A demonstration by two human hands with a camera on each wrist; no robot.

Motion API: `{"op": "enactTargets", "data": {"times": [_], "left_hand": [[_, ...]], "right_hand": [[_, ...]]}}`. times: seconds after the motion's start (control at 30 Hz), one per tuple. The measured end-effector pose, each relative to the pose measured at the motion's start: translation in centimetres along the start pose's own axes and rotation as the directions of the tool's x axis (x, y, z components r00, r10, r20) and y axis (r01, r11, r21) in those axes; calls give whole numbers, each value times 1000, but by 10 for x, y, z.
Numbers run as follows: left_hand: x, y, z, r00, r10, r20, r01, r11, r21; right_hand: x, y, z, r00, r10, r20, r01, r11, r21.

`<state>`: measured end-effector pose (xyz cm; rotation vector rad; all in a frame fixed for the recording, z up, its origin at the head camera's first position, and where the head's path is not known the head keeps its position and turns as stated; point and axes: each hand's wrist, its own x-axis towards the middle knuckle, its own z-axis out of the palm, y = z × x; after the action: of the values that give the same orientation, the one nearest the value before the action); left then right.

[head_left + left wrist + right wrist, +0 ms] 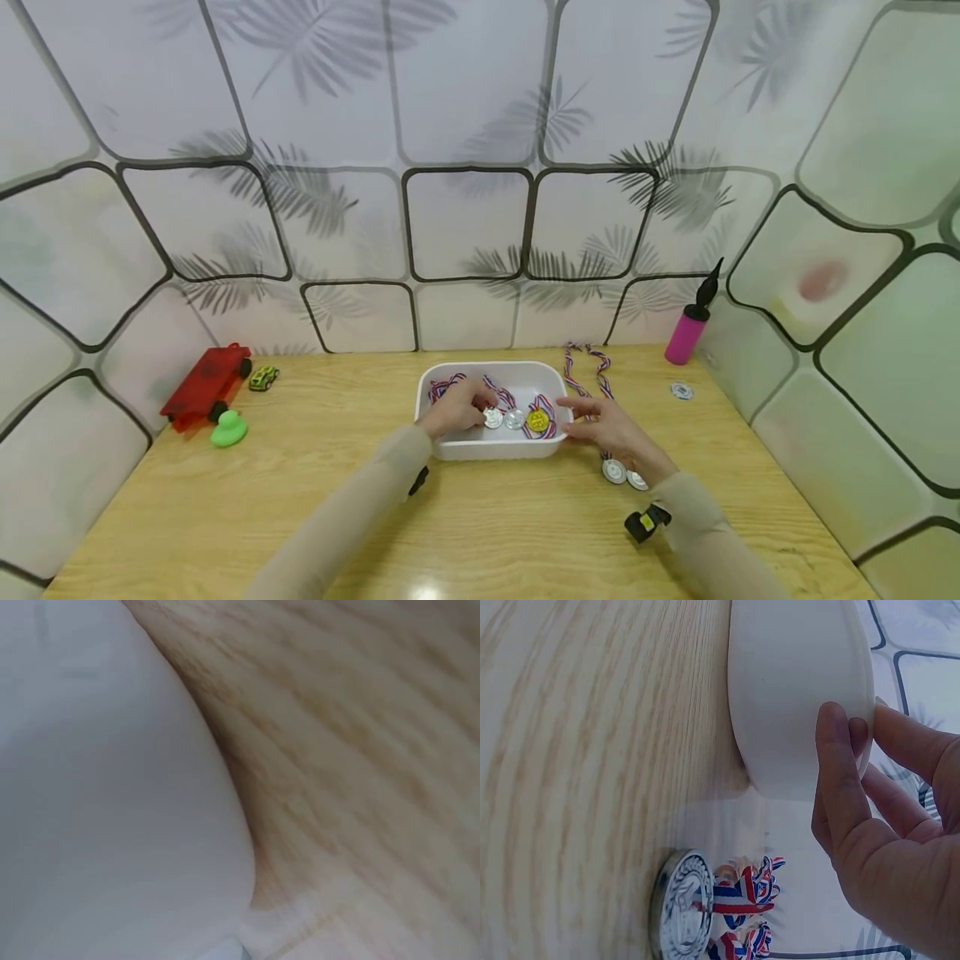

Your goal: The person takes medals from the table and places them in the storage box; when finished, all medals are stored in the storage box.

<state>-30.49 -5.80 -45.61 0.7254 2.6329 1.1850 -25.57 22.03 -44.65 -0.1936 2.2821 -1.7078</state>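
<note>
A white plastic tray [495,451] stands on the wooden table with medals on striped ribbons inside. My left hand [459,408] reaches into its left part, fingers curled, and pinches a silver medal [492,417] at its edge. Beside that lie another silver medal [514,418] and a gold medal [537,420]. My right hand [611,429] holds the tray's right end; in the right wrist view its fingers [840,765] lie against the outer wall by the rim. The left wrist view shows only the tray's side wall [112,810] and the table; the left hand is hidden there.
Right of the tray lie two silver medals [614,472] with ribbons [604,385] stretching back. Farther right are a pink and black pump [686,335] and a round disc [682,391]. At left sit a red toy vehicle [206,385], a small green car [263,378] and a green duck [228,428].
</note>
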Motion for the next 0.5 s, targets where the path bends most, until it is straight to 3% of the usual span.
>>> {"op": "enactTargets", "data": {"times": [0.2,0.5], "left_hand": [[3,-1,-1,999,32,18,-33,998,54],[3,-2,-1,997,64,32,-67,992,108]], "right_hand": [[-1,-2,0,1000,15,14,-15,998,56],[-3,-5,1,1000,25,0,-25,999,28]]}}
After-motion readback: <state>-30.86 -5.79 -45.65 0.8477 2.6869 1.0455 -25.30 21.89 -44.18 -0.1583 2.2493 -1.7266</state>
